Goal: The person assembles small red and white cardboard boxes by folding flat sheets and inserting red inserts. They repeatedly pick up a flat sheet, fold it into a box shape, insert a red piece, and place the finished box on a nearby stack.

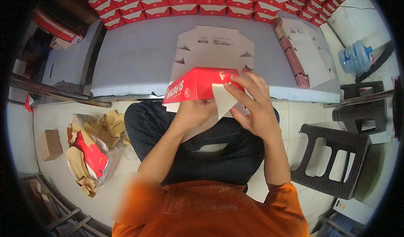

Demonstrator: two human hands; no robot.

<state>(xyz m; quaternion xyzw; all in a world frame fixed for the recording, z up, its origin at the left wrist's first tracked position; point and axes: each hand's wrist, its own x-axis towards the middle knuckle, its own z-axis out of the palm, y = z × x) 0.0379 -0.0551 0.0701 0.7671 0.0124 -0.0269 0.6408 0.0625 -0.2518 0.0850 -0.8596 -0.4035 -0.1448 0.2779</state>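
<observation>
A partly folded red cardboard box (pixel 210 79), white on its inner side, is held above my lap at the table's front edge. My left hand (pixel 191 115) grips it from below, with its fingers hidden inside the folds. On the box's right end, my right hand (pixel 256 106) has its fingertips against the red panel and a loose white flap (pixel 223 100), the thumb lower down. Behind the box, a flat white carton blank (pixel 208 54) with slits along its sides lies on the table.
Several rows of folded red boxes (pixel 212 10) are stacked along the back of the grey table (pixel 134 56). A pile of flat blanks (pixel 309 51) lies at the right. Crumpled brown paper (pixel 103 131) is on the floor to the left, dark plastic stools (pixel 332 153) to the right.
</observation>
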